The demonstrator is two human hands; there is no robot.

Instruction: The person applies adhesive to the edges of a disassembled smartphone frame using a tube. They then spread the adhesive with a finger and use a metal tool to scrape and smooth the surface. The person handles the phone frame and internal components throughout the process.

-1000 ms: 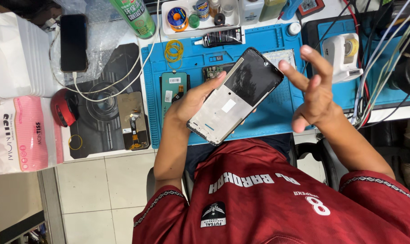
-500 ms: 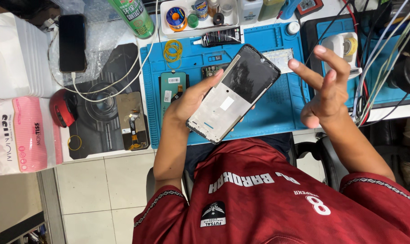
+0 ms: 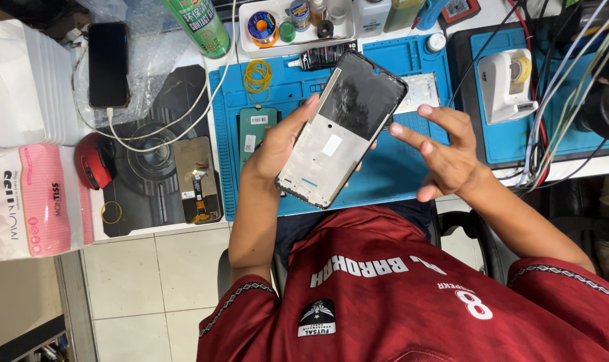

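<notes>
My left hand [image 3: 278, 144] grips the phone frame [image 3: 341, 127] by its left edge, fingers wrapped behind it, holding it tilted above the blue work mat [image 3: 398, 177]. Just right of that grasp, apart from the frame, my right hand [image 3: 445, 157] hangs empty, fingers spread, grasping nothing.

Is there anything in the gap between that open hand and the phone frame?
Nothing held. In the head view, only the blue work mat shows behind the gap between the right hand and the phone frame.
</notes>
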